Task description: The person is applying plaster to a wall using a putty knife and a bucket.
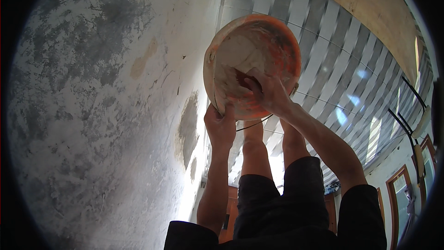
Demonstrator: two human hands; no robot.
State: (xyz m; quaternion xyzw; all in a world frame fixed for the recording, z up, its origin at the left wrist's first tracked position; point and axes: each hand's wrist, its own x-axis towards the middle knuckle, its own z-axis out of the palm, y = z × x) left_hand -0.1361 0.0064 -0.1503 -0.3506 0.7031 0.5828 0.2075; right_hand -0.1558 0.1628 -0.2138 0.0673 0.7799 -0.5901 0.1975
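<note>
My left hand (pixel 220 122) is closed on the near-left rim of an orange bucket (pixel 297 48), which is held tilted so that its inside faces me. Beige-grey plaster paste (pixel 237 52) coats much of the inside, thickest at the left and far side, with streaks on the orange wall at the right. Inside the bucket my right hand (pixel 269 93) is closed around a dark reddish-brown, flat-edged scraper (pixel 241 78). Its edge is at the paste; my fingers cover the rest of it. A thin dark bucket handle (pixel 254 124) hangs below the rim.
A patchy grey-and-white wall (pixel 92 111) with a bare rough spot (pixel 187 129) rises close on my left. The floor (pixel 319 60) has grey and white striped tiles. A tan board (pixel 377 16) lies at the far right, with dark rods (pixel 407 122) and wood-framed doors (pixel 400 194) nearer.
</note>
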